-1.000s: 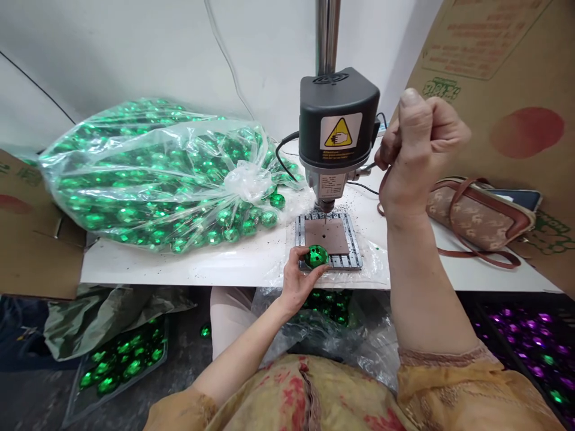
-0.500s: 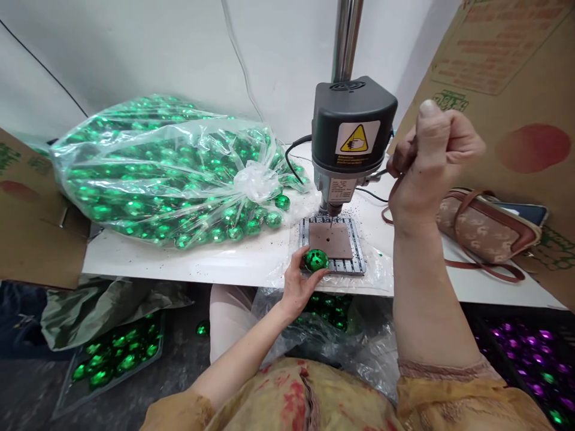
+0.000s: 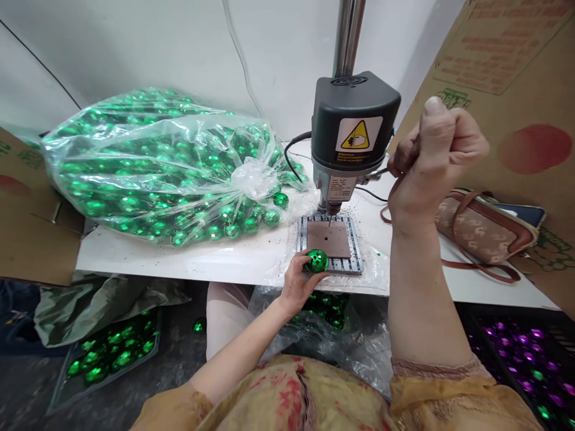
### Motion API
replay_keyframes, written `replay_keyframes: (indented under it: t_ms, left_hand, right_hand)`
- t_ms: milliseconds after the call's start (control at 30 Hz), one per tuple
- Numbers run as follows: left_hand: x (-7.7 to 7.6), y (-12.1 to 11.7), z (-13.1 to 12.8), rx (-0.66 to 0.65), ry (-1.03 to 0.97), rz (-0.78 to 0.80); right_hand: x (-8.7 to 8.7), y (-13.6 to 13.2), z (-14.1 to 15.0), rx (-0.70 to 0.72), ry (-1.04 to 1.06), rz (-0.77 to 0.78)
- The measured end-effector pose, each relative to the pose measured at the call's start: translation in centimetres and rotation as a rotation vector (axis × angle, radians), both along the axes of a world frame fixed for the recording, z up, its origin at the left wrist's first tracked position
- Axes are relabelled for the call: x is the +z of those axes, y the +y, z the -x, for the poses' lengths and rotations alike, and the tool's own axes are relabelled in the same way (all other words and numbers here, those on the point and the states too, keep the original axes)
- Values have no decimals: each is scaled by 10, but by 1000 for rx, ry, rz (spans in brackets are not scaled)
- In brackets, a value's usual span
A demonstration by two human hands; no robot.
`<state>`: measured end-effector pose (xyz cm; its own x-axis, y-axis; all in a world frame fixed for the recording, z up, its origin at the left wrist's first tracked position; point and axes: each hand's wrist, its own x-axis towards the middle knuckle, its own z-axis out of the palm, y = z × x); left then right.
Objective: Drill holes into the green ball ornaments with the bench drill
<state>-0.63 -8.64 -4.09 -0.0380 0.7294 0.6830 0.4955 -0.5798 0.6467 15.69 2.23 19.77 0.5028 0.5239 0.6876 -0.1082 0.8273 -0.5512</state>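
Observation:
A shiny green faceted ball (image 3: 318, 260) is pinched between the thumb and fingers of my left hand (image 3: 296, 282), at the front edge of the drill press base (image 3: 354, 257). A brown square pad (image 3: 340, 239) with a dark hole lies on that base. Above it hangs the black drill press head (image 3: 354, 114), its thin bit pointing down and apart from the ball. My right hand (image 3: 433, 158), raised and closed in a fist, grips the feed lever (image 3: 380, 173) on the head's right side; most of the lever is hidden by the fingers.
A knotted clear bag (image 3: 157, 161) of green balls lies left on the white table (image 3: 179, 263). Right stand a patterned purse (image 3: 485, 227) and a cardboard box (image 3: 507, 90). Below are a tray (image 3: 150, 353) of green balls and a dark crate (image 3: 476, 317) with purple balls.
The view has shifted, so the drill press sits further right in the picture. My left hand still holds the green ball and my right hand stays on the lever.

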Motion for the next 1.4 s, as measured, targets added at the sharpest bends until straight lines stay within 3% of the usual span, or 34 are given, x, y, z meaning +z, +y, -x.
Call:
replay_keyframes:
  t_ms: [233,700,833,1000,1200,1400]
  left_hand:
    - [-4,2,-4,85,-8,18]
    - [-6,4,-3,43,52,-81]
    - [-2,3,-6,41,-5,-8]
    - [10,0,-10,113,-202,187]
    - [15,10,5,330,-85,27]
    - [11,14,15,352,-51,8]
  right_hand:
    - [0,3,0,4,26,-49]
    - [0,0,2,-12,13,-6]
    - [-1,0,2,-18,18,-36]
    - [-2,-1,-1,-22,-19,-10]
    - [-4,-2,-3,-17,-35,6]
    - [-5,-2,-4,11,-19,-21]
